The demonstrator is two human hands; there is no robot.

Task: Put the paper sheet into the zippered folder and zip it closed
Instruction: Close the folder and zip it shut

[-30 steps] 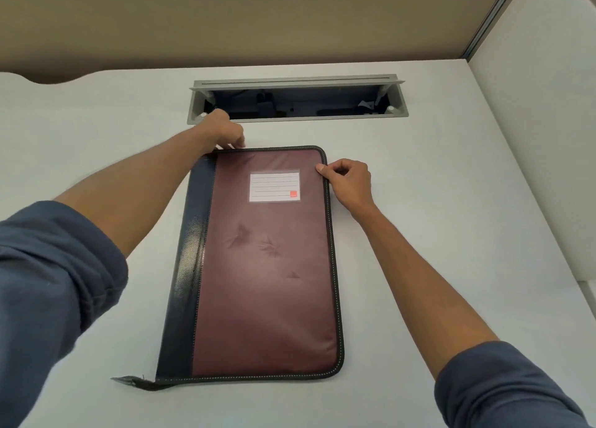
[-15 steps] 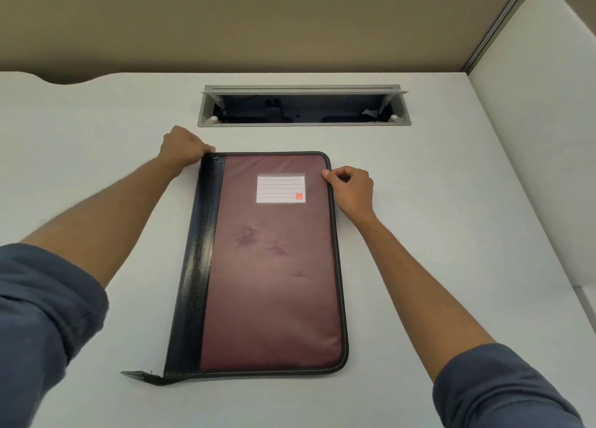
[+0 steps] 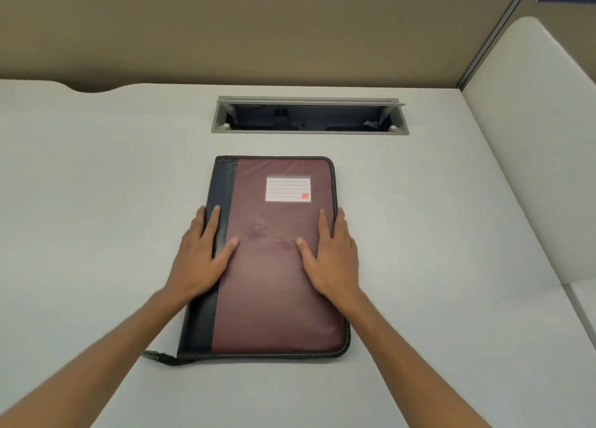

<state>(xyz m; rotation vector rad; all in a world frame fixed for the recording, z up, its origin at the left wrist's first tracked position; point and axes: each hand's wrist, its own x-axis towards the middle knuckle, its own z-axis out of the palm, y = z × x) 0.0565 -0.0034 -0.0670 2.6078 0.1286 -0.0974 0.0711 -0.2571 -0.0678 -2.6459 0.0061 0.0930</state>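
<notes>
At the centre of the frame, the zippered folder (image 3: 274, 266) lies flat and closed on the pale surface (image 3: 96, 202), its long sides running from the lower edge of the picture toward the top. Its cover is maroon, with a dark navy spine strip (image 3: 213, 250) down its left side and a white lined label (image 3: 288, 188) with a small orange square near its upper right corner. A zipper track with pale stitching runs round the right and lower edges, and a dark zipper tail (image 3: 159, 357) sticks out past the lower left corner onto the surface.

Both hands lie flat on the folder with fingers straight and spread, gripping nothing. The left hand (image 3: 201, 256) rests across the spine strip, its thumb reaching onto the maroon cover. The right hand (image 3: 332, 253) rests along the right edge, its thumb also on the cover. The paper sheet cannot be seen.

Toward the top of the frame, just beyond the folder, a grey cable tray opening (image 3: 309, 115) is set into the surface. A white partition (image 3: 532, 153) rises at the right.
</notes>
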